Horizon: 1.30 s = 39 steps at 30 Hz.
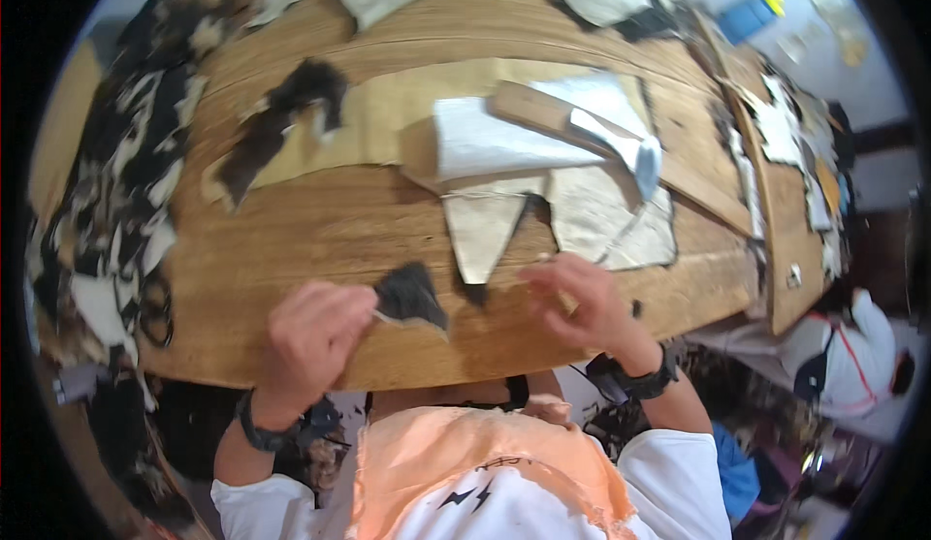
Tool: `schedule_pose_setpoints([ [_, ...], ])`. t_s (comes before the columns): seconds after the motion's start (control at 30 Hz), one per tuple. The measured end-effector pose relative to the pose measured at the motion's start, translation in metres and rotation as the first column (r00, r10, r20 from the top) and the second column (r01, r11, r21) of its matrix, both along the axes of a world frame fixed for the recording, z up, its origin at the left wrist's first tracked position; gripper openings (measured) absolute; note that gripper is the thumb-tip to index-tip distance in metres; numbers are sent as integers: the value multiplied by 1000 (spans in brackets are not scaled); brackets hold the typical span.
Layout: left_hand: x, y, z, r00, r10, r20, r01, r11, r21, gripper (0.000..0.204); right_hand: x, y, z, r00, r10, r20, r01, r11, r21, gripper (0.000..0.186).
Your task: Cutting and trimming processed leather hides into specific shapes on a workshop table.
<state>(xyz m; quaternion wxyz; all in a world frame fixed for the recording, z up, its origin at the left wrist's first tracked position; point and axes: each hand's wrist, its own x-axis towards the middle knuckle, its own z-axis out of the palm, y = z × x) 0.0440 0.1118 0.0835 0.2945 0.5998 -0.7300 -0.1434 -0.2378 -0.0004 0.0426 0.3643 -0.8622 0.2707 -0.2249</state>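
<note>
My left hand [315, 334] is closed on one end of a small dark fur piece [412, 298] with a pale edge, held low over the near part of the wooden table [291, 249]. To its right, my right hand [582, 302] is raised with curled fingers, somewhat blurred. Thumb and fingertips are drawn toward each other; whatever is between them is too small to make out. Between the hands, a pale triangular hide piece [482, 235] lies with its tip toward me, a dark scrap [473, 294] under that tip.
A long tan sheet [383, 118] carries a dark fur strip [281, 123], a folded white sheet [475, 138] and a wooden-handled tool with a shiny metal head [621, 142]. Black loops [157, 312] lie at left by piled hide scraps [126, 201]. Another person [858, 356] is at right.
</note>
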Motion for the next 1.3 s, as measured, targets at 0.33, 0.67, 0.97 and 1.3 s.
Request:
schedule_pose_setpoints([
  [0.33,-78,-43,-22,880,-325,-346,362,931,45,13,-28,55,8,976,-163,-146,185,972,147,20],
  [0.67,-95,-54,-36,925,240,-293,-103,904,415,20,-16,1,-6,857,-482,-183,493,870,17,17],
  [0.97,-91,-31,-42,896,360,-261,-198,849,490,21,-18,-7,-17,846,-491,-210,474,871,-128,20],
  [1.3,-85,-35,-44,935,316,-161,-234,891,389,23,-20,-1,-18,850,-443,-285,408,896,-178,23],
])
